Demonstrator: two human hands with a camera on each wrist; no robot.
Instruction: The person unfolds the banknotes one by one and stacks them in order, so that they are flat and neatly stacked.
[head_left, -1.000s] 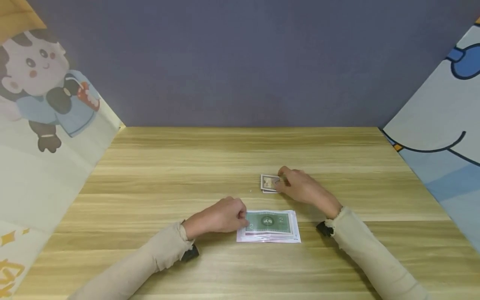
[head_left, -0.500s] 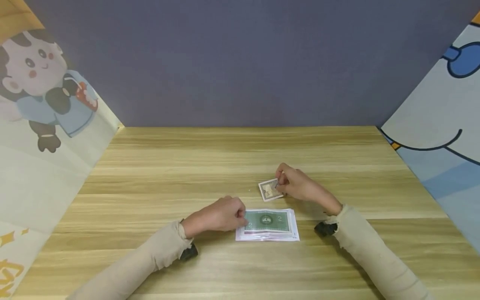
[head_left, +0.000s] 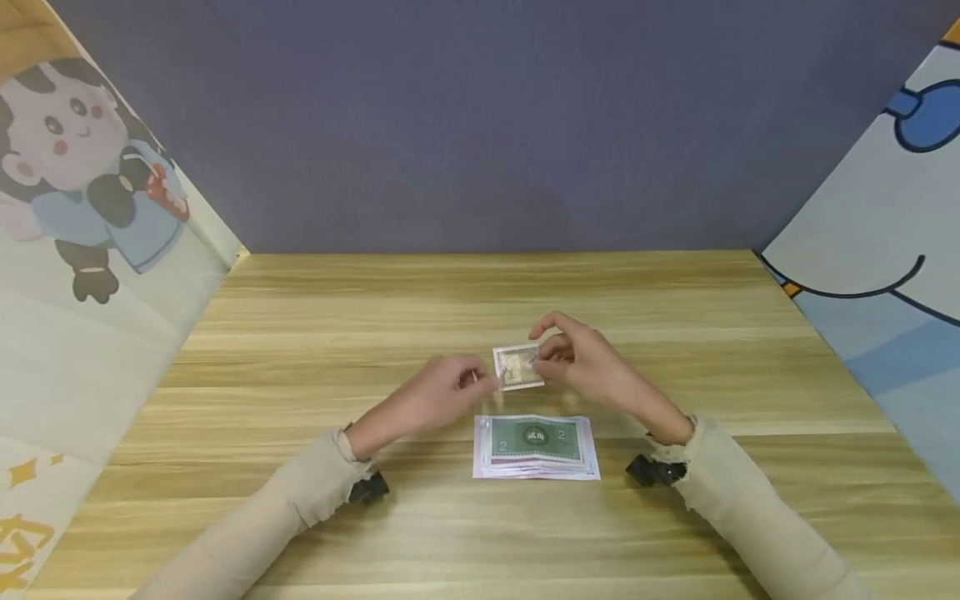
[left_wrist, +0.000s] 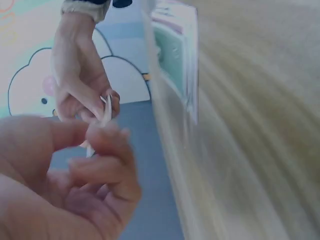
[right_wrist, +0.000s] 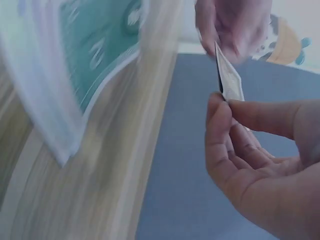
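Observation:
My right hand (head_left: 592, 362) pinches the right edge of a small brown banknote (head_left: 516, 367) with a pale border, held above the wooden table. In the right wrist view, the thumb and fingertips grip the note (right_wrist: 231, 80), seen nearly edge-on. At the note's left edge is my left hand (head_left: 453, 387), blurred, its thumb and forefinger closing on the corner. Two thin layers of paper (left_wrist: 107, 107) show between the hands in the left wrist view. Below them lies a stack of larger banknotes, a green one (head_left: 536, 437) on top; neither hand touches it.
The wooden table (head_left: 337, 308) runs back to a plain dark blue-grey panel (head_left: 495, 125). Side walls with cartoon prints stand at left (head_left: 82, 167) and right (head_left: 892, 208). A dark wrist device (head_left: 656, 471) sits under the right cuff.
My left hand has left the green banknote stack and moved up to the small note. My right hand has lifted the small note and brought it leftward. The stack has stayed put.

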